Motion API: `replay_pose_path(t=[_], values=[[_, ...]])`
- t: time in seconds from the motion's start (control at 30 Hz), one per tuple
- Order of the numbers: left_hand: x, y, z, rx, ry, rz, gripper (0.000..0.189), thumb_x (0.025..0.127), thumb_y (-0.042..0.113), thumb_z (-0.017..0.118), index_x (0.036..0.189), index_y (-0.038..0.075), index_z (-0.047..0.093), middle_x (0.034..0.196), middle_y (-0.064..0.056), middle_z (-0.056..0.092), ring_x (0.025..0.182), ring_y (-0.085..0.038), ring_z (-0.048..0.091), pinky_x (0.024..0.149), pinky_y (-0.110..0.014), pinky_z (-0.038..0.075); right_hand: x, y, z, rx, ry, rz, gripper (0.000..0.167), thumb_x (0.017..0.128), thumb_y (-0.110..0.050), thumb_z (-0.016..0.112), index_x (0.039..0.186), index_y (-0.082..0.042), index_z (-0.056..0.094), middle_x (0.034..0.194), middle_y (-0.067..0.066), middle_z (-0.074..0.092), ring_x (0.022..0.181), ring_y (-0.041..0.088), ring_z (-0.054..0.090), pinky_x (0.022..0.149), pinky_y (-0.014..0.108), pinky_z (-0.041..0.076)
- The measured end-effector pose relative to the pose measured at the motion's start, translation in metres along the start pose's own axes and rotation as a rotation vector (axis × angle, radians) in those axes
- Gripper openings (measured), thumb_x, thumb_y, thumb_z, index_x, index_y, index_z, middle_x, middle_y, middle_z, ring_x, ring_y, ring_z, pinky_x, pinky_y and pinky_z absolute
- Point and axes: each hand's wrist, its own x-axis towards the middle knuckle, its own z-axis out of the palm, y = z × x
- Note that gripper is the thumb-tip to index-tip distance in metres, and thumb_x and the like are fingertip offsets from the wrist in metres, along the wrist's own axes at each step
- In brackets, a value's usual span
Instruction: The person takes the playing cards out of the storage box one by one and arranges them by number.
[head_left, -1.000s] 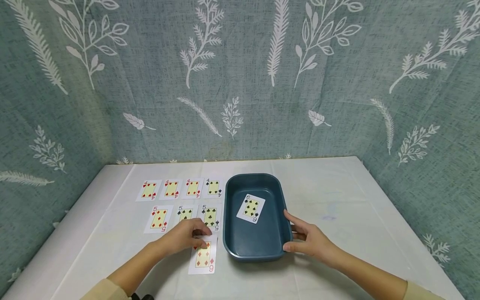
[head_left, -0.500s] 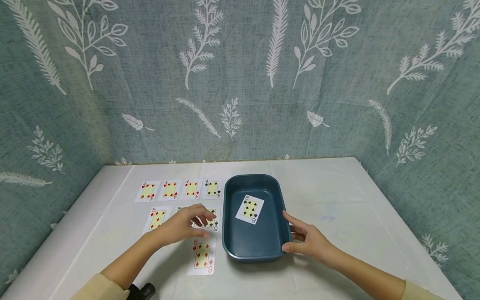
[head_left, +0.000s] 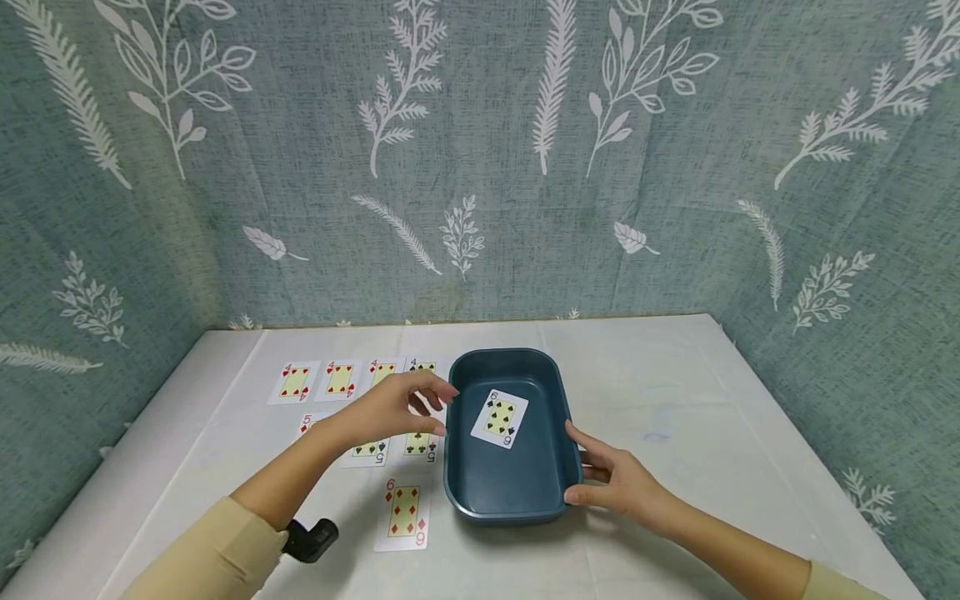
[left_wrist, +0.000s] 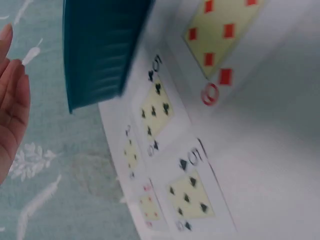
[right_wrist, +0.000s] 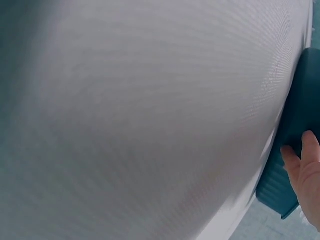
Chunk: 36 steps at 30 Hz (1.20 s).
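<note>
In the head view, my left hand hovers at the left rim of a dark blue tray, fingers loosely bent and holding nothing. A six of spades lies face up inside the tray, just right of those fingertips. My right hand rests against the tray's right side, thumb and index finger spread along it; the right wrist view shows fingers on its outer wall. A six of diamonds lies face up below my left hand. Under that hand, the five of clubs and five of spades are partly hidden.
Along the back left is a row of fours, among them a four of hearts. The five of diamonds is mostly hidden by my left arm. A white cloth covers the table, with patterned green fabric behind it.
My left hand has let go of the six of diamonds, lifted, and moved up and right to the tray's left rim. The right hand and the tray have stayed in place.
</note>
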Motion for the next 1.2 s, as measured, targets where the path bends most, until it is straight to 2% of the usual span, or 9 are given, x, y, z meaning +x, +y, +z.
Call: replay_pose_path(t=[0.17,0.37,0.5,0.57,0.8,1.07,1.2], values=[[0.018,0.003,0.005,-0.028,0.005,-0.018,0.042,0.079,0.021,0.078,0.116,0.009,0.063,0.110,-0.007,0.064,0.097,-0.022,0.061,0.083,-0.030,0.052,0.000,0.000,0.000,-0.002,-0.001,-0.002,0.086,0.084,-0.018,0.072,0.150,-0.001,0.019,0.137,0.036,0.040,0.118,0.042,0.053,0.085,0.026,0.052],[0.040,0.002,0.018,-0.079,-0.045,-0.051,0.046,0.078,0.014,0.078,0.120,0.005,0.060,0.116,-0.014,0.061,0.102,-0.025,0.060,0.084,-0.028,0.052,0.001,0.000,-0.001,-0.004,0.002,0.000,0.086,0.083,-0.018,0.073,0.150,-0.002,0.020,0.138,0.035,0.040,0.118,0.041,0.053,0.085,0.026,0.052],[0.054,-0.001,0.026,-0.069,-0.084,-0.061,0.049,0.078,0.011,0.077,0.123,0.005,0.058,0.118,-0.012,0.060,0.103,-0.025,0.060,0.082,-0.025,0.053,0.001,0.001,-0.001,-0.002,-0.002,-0.003,0.086,0.084,-0.018,0.072,0.150,-0.002,0.019,0.137,0.035,0.040,0.118,0.042,0.053,0.085,0.026,0.052],[0.061,-0.002,0.030,-0.046,-0.101,-0.063,0.051,0.078,0.011,0.078,0.124,0.004,0.057,0.119,-0.011,0.059,0.103,-0.023,0.061,0.082,-0.025,0.053,0.001,0.001,-0.001,0.002,-0.007,-0.004,0.086,0.084,-0.018,0.072,0.150,-0.002,0.018,0.137,0.036,0.039,0.118,0.042,0.053,0.085,0.027,0.052],[0.080,-0.014,0.039,0.045,-0.161,-0.081,0.057,0.077,0.012,0.078,0.126,-0.003,0.053,0.126,-0.018,0.056,0.107,-0.026,0.061,0.083,-0.029,0.053,0.000,0.003,-0.001,0.000,-0.016,-0.003,0.086,0.084,-0.018,0.072,0.150,-0.001,0.019,0.138,0.036,0.038,0.118,0.042,0.053,0.086,0.027,0.052],[0.100,-0.019,0.048,0.170,-0.151,-0.132,0.060,0.075,0.016,0.081,0.127,0.002,0.055,0.125,-0.011,0.059,0.110,-0.025,0.057,0.092,-0.037,0.048,0.000,0.000,-0.003,-0.029,-0.005,-0.002,0.086,0.084,-0.019,0.072,0.150,-0.002,0.020,0.137,0.036,0.039,0.117,0.041,0.054,0.086,0.027,0.052],[0.102,-0.021,0.054,0.282,-0.150,-0.172,0.061,0.074,0.021,0.082,0.127,0.007,0.057,0.125,-0.006,0.060,0.114,-0.022,0.057,0.096,-0.043,0.044,0.001,0.002,-0.002,-0.025,-0.004,-0.012,0.086,0.083,-0.018,0.073,0.149,0.000,0.021,0.137,0.038,0.038,0.116,0.043,0.054,0.085,0.027,0.052]])
